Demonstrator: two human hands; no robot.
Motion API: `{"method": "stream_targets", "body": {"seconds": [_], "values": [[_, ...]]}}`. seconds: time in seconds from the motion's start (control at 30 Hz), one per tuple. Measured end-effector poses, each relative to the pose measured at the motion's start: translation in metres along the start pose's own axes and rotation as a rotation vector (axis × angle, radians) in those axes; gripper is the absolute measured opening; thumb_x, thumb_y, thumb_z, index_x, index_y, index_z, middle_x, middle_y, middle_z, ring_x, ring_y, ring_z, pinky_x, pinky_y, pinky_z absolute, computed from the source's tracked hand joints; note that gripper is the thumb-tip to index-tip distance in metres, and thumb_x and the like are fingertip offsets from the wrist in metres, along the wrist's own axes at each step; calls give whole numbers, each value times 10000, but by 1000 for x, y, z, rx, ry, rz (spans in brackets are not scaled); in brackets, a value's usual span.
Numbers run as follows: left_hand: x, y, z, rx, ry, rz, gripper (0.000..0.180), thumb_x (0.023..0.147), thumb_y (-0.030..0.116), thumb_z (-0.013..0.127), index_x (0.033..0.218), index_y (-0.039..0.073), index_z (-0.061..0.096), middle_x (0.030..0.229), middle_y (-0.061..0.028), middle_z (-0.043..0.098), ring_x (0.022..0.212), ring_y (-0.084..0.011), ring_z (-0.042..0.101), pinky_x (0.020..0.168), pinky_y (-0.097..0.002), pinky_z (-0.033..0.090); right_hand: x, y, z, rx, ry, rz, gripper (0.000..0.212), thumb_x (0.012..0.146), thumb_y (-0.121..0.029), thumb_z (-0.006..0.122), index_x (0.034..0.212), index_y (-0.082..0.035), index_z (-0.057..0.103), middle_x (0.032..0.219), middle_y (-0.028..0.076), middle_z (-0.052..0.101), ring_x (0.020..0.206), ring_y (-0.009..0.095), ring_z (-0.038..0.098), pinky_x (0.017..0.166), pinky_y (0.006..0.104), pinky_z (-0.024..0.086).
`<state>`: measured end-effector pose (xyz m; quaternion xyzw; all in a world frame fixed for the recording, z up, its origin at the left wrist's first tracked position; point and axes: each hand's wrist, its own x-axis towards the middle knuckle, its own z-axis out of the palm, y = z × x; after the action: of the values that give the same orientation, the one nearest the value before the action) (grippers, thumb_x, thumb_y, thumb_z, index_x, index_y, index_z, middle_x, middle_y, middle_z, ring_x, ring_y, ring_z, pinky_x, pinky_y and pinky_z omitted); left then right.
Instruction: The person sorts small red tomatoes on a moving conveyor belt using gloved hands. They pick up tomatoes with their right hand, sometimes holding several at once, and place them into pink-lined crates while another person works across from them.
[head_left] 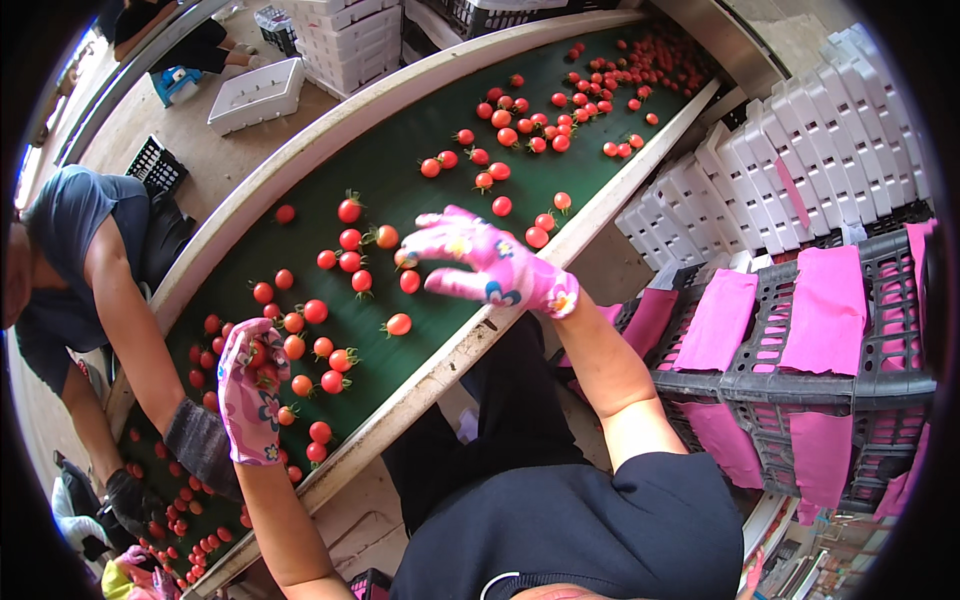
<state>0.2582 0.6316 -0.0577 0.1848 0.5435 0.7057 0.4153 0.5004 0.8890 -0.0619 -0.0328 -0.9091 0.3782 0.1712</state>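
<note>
Red cherry tomatoes [350, 210], many with green stems, lie scattered along a green conveyor belt [430, 345]. My left hand [255, 410], in a pink flowered glove, is cupped over the near-left part of the belt. Its fingers curl around a couple of tomatoes, partly hidden by the glove. Over the middle of the belt, my right hand [490, 265] wears a matching glove and has its fingers stretched apart. One orange-red tomato [405, 259] sits at its fingertips, apparently not gripped. Further tomatoes lie just beyond and beside both hands.
White rails [400, 435] edge the belt. Across it, a co-worker's dark-gloved hand [135, 500] reaches among the tomatoes at lower left. Black crates [760, 370] with pink sheets and stacked white crates [780, 160] stand at right. A white tray [257, 97] lies on the far floor.
</note>
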Motion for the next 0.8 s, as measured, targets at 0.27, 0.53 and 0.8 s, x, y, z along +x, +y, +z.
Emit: {"method": "stream_targets", "body": {"seconds": [0.27,0.53,0.8], "values": [[-5,8,2,104,24,-48,294,987,269,528,1113,23,630,900,-30,624,756,-100,579,609,-220,435,-43,9,-25,-836,68,597,641,904,-535,563,1305,-36,545,1240,148,586,1163,332,523,1062,457,325],[-7,11,16,11,115,-67,195,966,201,549,1043,55,651,883,-30,611,733,-95,570,584,-201,420,-14,13,-36,148,38,51,361,903,-211,694,1194,-6,630,1187,164,646,1120,292,613,968,374,483],[-4,8,3,-66,70,-52,231,990,179,503,1059,2,635,904,-65,591,736,-131,561,595,-234,423,3,74,-45,-896,14,707,828,917,-552,564,1505,-27,313,1539,243,308,1451,391,241,1196,437,193]]}}
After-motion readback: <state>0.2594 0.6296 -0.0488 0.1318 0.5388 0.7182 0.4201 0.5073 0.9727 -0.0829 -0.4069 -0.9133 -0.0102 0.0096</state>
